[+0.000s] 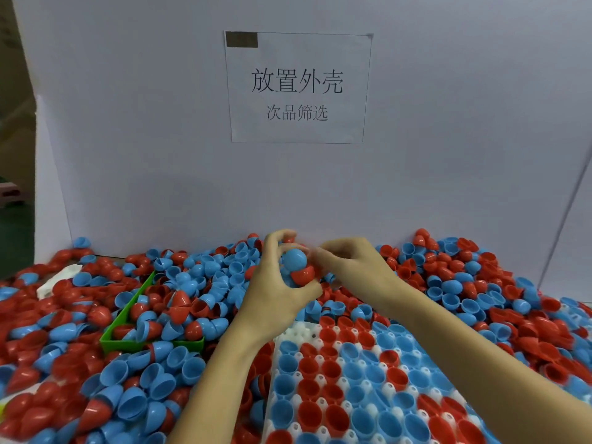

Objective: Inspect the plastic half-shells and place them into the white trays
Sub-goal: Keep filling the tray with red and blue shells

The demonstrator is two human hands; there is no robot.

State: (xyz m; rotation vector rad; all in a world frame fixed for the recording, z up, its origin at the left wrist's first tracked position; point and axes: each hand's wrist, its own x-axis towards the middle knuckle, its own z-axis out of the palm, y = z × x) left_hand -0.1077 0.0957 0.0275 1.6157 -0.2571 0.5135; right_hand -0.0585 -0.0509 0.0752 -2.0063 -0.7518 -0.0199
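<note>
Head view, white tray holding red and blue half-shells

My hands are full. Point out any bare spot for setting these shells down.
Hardly any: only the white tray's far-left corner, below the left hand, shows empty cups. Shells bury the table and green bin.
</note>
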